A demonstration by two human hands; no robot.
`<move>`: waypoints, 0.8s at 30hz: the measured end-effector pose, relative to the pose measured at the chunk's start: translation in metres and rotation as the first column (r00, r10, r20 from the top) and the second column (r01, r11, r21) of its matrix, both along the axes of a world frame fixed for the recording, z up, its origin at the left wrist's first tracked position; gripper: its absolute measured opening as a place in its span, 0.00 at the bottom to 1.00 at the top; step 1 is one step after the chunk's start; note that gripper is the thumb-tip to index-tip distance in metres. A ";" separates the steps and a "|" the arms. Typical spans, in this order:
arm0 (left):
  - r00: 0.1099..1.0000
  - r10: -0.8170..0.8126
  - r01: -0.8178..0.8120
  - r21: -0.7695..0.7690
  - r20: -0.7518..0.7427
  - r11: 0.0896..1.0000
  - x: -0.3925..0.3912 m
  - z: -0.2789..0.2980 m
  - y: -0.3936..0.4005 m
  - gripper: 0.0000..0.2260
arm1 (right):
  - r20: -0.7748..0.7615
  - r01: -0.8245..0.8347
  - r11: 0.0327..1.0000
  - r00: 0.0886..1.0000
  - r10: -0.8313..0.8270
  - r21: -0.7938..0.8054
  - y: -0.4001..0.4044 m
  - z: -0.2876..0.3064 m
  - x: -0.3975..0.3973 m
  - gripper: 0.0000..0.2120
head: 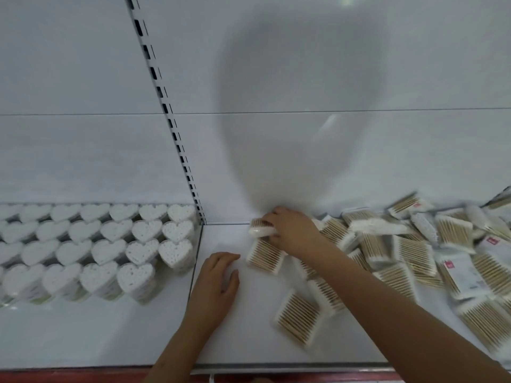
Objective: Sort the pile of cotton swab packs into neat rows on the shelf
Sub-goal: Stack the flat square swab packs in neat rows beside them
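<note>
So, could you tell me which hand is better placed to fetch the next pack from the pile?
The right hand: it reaches beside the pile on the right, though it grips a pack now. The left hand rests on the bare shelf, farther off.

Free: bare shelf [243, 335] near-centre, left of pile.
Blocked right: loose packs [414, 244].
Blocked left: heart boxes [110, 244].

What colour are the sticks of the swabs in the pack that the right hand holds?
Light wooden tan, with white cotton tips; the pack shows best in the head view.
</note>
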State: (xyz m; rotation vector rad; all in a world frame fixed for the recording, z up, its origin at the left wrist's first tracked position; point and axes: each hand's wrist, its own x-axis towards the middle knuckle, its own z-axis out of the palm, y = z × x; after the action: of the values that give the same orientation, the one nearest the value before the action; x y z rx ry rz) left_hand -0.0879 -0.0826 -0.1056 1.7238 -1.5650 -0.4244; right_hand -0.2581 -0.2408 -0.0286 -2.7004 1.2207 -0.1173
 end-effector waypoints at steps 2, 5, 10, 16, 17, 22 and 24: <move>0.999 0.015 -0.016 -0.019 -0.045 1.000 -0.001 0.001 0.001 0.14 | 0.141 0.055 0.998 0.989 -0.051 -0.029 0.000 0.000 -0.004 0.15; 0.991 0.056 -0.063 -0.054 -0.123 0.997 -0.001 0.003 0.002 0.17 | 0.405 0.062 0.998 0.912 -0.066 0.022 0.004 0.001 -0.007 0.11; 0.994 0.097 -0.087 -0.160 0.053 0.983 -0.008 0.003 0.005 0.21 | 0.485 -0.076 0.994 0.874 0.026 0.084 0.007 -0.005 0.018 0.13; 0.976 0.111 -0.093 -0.099 0.187 0.991 -0.009 0.003 0.000 0.26 | 0.519 -0.077 0.995 0.854 0.035 0.060 0.005 0.000 0.061 0.08; 0.977 0.111 -0.098 -0.080 0.182 0.992 -0.009 0.002 0.000 0.26 | 0.516 -0.079 0.996 0.855 0.043 0.049 0.004 -0.001 0.067 0.07; 0.965 0.094 -0.086 -0.046 0.245 0.995 -0.005 -0.003 -0.002 0.26 | 0.454 -0.063 0.997 0.890 0.035 0.046 0.000 -0.006 0.084 0.12; 0.958 0.088 -0.077 -0.050 0.273 0.996 -0.004 -0.005 -0.003 0.26 | 0.450 -0.078 0.996 0.892 0.047 0.050 0.004 0.000 0.078 0.17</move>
State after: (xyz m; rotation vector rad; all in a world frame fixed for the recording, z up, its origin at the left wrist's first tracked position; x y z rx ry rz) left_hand -0.0920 -0.0852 -0.1106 1.8720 -1.6739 -0.1132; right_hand -0.1799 -0.2373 -0.0281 -2.4522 0.9740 -0.6416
